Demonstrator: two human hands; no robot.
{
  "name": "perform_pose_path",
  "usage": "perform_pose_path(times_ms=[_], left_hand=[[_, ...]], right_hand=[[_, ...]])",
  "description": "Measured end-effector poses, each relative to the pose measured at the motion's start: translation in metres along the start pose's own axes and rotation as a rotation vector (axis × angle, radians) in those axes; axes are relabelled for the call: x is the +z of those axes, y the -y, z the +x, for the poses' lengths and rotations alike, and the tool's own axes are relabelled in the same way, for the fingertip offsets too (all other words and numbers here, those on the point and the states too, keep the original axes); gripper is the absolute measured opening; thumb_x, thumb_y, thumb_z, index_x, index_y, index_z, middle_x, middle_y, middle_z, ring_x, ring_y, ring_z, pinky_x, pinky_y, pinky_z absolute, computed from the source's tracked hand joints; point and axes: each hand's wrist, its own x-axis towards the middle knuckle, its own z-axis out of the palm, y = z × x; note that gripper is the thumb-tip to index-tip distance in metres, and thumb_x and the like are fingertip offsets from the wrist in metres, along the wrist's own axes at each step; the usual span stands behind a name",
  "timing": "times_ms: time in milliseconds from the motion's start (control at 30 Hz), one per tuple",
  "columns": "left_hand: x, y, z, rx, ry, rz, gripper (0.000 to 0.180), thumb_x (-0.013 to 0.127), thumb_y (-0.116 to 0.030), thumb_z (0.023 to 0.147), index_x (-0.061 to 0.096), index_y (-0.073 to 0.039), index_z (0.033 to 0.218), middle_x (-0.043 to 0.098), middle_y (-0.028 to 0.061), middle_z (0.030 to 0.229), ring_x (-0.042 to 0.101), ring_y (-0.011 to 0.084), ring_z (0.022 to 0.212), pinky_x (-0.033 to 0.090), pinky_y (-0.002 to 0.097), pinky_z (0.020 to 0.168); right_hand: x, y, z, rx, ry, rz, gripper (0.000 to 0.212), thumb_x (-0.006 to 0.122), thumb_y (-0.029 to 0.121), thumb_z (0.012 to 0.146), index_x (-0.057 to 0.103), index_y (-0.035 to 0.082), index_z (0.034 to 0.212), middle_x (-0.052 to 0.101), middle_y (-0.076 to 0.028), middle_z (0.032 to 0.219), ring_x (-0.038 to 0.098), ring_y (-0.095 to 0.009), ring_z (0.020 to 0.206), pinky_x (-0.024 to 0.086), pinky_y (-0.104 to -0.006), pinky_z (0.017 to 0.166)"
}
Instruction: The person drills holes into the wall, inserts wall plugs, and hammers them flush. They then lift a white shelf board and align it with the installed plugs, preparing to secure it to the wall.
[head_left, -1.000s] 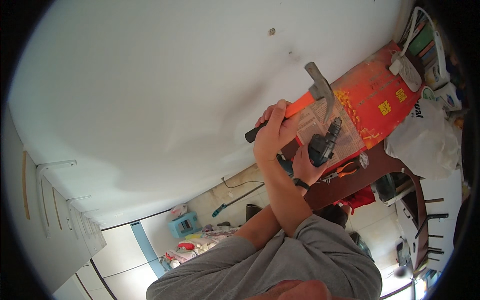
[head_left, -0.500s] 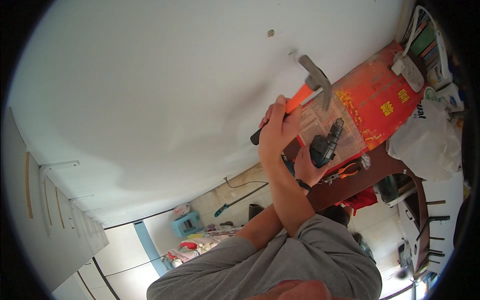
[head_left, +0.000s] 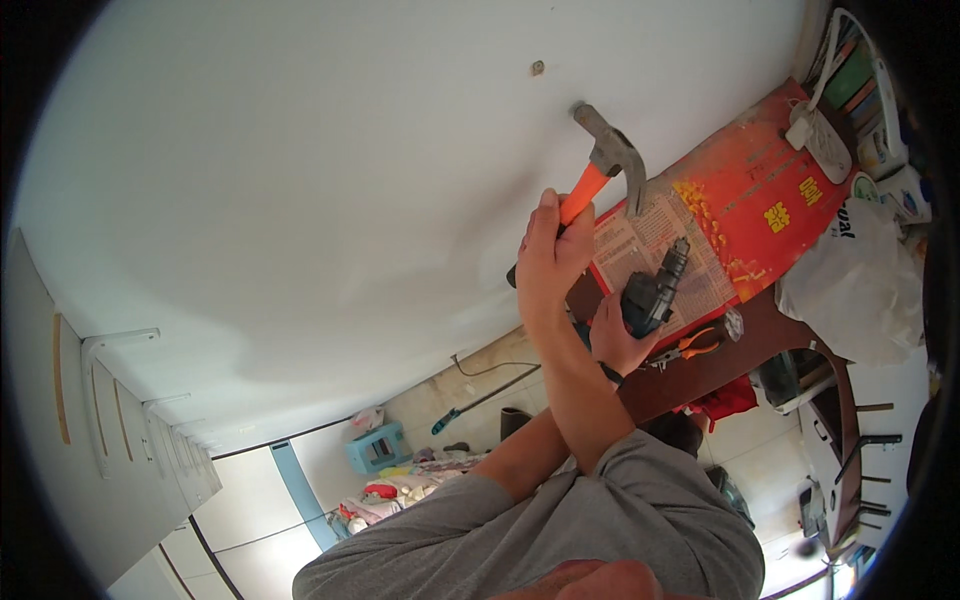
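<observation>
My forearms cross, the right over the left. My right hand (head_left: 552,245) is closed round the handle of a claw hammer (head_left: 612,155) with an orange and black grip. The hammer's face meets the white wall (head_left: 380,180), or comes very near it, and hides the spot there. A small round fitting or plugged hole (head_left: 538,68) shows in the wall a little above and left of the hammer. Lower right, my left hand (head_left: 618,340), with a black wristband, is closed on a dark power drill (head_left: 655,290); its chuck points up and away, over the desk.
A brown desk (head_left: 690,375) bears a red printed sheet (head_left: 765,200), orange-handled pliers (head_left: 695,345) and a white plastic bag (head_left: 855,280). White brackets (head_left: 120,335) stick out at left. A blue stool (head_left: 378,447) and a heap of cloth (head_left: 405,485) are on the floor.
My right hand has swung the hammer up and left, bringing its face to the wall over a small mark. My left hand and the drill have hardly moved.
</observation>
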Motion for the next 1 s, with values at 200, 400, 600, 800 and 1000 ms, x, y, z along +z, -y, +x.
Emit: perform_pose_path(times_ms=[200, 400, 600, 800, 1000], left_hand=[[-0.003, -0.006, 0.001, 0.01, -0.007, -0.006, 0.088, 0.089, -0.037, 0.07, 0.049, 0.001, 0.138, 0.058, 0.0237, 0.126, 0.059, 0.0433, 0.114, 0.052, 0.0505, 0.093], [-0.001, -0.001, 0.001, 0.039, -0.02, -0.02, 0.087, 0.09, -0.036, 0.07, 0.049, 0.001, 0.137, 0.058, 0.0229, 0.124, 0.059, 0.043, 0.114, 0.052, 0.0499, 0.093], [-0.002, -0.002, 0.001, 0.012, 0.012, -0.003, 0.088, 0.09, -0.036, 0.07, 0.048, 0.001, 0.138, 0.058, 0.0229, 0.124, 0.059, 0.043, 0.114, 0.052, 0.05, 0.091], [-0.002, 0.0, 0.002, 0.032, 0.012, -0.001, 0.089, 0.09, -0.035, 0.07, 0.047, 0.0, 0.139, 0.057, 0.0229, 0.125, 0.06, 0.0433, 0.112, 0.053, 0.0504, 0.089], [-0.004, -0.003, 0.002, 0.041, -0.003, -0.003, 0.088, 0.09, -0.035, 0.07, 0.047, 0.0, 0.138, 0.057, 0.0227, 0.123, 0.06, 0.0436, 0.111, 0.053, 0.0504, 0.089]], right_hand=[[0.0, 0.001, -0.006, -0.084, -0.148, 0.19, 0.016, 0.059, 0.016, 0.106, 0.052, 0.004, 0.097, 0.049, 0.001, 0.064, 0.042, -0.004, 0.05, 0.038, -0.0226, 0.046], [-0.001, -0.007, -0.002, -0.099, -0.105, 0.052, 0.018, 0.059, 0.014, 0.106, 0.052, 0.004, 0.093, 0.049, 0.002, 0.064, 0.041, -0.004, 0.05, 0.037, -0.0229, 0.045], [0.0, -0.008, 0.006, -0.036, -0.031, 0.005, 0.015, 0.059, 0.012, 0.105, 0.052, 0.004, 0.093, 0.049, 0.003, 0.064, 0.041, -0.004, 0.05, 0.035, -0.0228, 0.044], [-0.002, -0.014, 0.003, -0.218, -0.085, -0.15, 0.016, 0.06, 0.014, 0.105, 0.052, 0.005, 0.094, 0.048, 0.003, 0.065, 0.04, -0.003, 0.052, 0.034, -0.0217, 0.044], [0.0, 0.004, -0.004, -0.002, -0.09, 0.234, 0.016, 0.06, 0.015, 0.106, 0.051, 0.005, 0.096, 0.048, 0.003, 0.067, 0.041, -0.004, 0.052, 0.035, -0.022, 0.045]])
